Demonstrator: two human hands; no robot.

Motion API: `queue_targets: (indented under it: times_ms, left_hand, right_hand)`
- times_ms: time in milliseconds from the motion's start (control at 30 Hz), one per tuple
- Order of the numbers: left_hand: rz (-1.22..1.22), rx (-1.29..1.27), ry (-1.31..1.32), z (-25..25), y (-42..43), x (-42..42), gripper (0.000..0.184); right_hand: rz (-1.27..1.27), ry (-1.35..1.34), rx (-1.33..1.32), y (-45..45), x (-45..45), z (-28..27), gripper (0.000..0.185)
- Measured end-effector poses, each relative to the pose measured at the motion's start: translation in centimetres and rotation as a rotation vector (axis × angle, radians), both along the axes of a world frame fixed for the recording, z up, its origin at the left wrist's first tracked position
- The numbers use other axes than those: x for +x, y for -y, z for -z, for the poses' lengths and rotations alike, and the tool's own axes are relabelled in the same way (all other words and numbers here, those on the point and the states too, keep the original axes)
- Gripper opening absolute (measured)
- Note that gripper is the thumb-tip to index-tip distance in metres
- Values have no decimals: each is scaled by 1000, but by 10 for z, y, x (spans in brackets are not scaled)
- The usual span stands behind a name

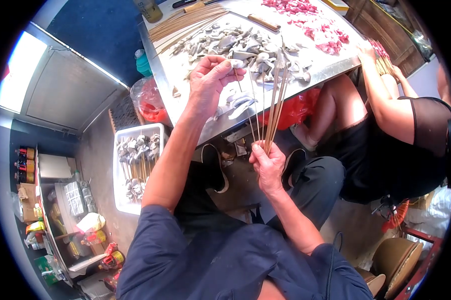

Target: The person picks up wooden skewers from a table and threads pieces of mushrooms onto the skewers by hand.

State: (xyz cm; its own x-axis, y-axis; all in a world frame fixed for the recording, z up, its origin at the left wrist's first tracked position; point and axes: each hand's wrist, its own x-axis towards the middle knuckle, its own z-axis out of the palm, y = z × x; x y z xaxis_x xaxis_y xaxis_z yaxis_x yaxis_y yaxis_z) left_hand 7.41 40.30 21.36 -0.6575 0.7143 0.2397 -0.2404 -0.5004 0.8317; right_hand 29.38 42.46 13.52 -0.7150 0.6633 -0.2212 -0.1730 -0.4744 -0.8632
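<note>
My left hand (210,82) is raised over the near edge of the table, thumb and finger pinching a small grey-white meat piece (237,63) at the tip of a thin wooden skewer. My right hand (268,164) is closed around the lower ends of several bamboo skewers (274,112), which fan upward toward the table. Some of their upper tips overlap the heap behind, so I cannot tell which of them carry meat. Beyond my hands, a pile of grey meat pieces (230,42) is spread on the white tabletop. A few pale pieces (241,103) lie close to the front edge.
Bare skewers (185,25) lie at the table's back left, red meat pieces (323,32) at its right. A white tub (116,185) of loaded skewers sits on the floor to my left. At right, another person (395,115) holds skewers of red meat (379,49).
</note>
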Motion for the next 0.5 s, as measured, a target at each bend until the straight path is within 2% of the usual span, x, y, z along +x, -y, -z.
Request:
queue_targets:
  times_ms: [400,500]
  left_hand:
    - [9,-171,-64,1,2,3,6]
    - [109,-341,-258,-2,4,9,8]
  right_hand:
    - [35,5,11,0,2,2,6]
    - [61,15,-2,-2,3,-2,6]
